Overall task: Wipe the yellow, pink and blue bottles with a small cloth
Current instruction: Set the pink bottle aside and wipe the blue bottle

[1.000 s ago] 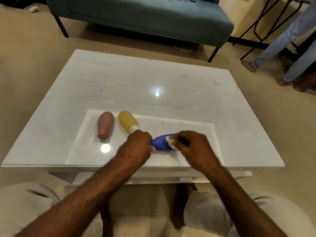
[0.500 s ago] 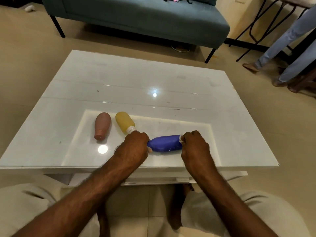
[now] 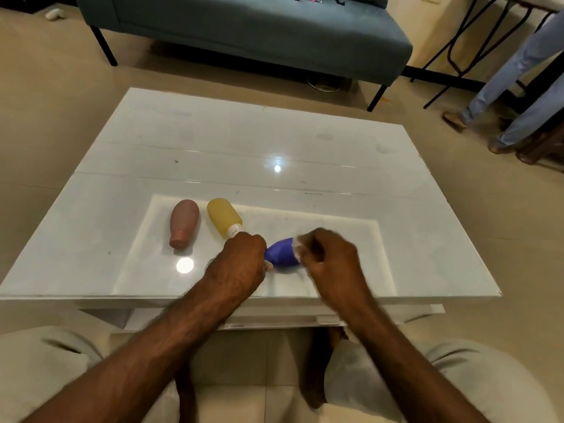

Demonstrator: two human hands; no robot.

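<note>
Both hands (image 3: 236, 264) (image 3: 331, 261) curled, forearms converging

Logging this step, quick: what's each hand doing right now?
Left hand: closed on the cap end of the blue bottle.
Right hand: closed on the small cloth, against the bottle.

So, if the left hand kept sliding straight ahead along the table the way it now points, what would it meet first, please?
Probably the yellow bottle: its white cap lies just beyond the left hand knuckles. Depth is hard to judge, so contact may already exist.

One view only, worn at head height. The white table (image 3: 305, 141) is looked down on, forward, at close range.
</note>
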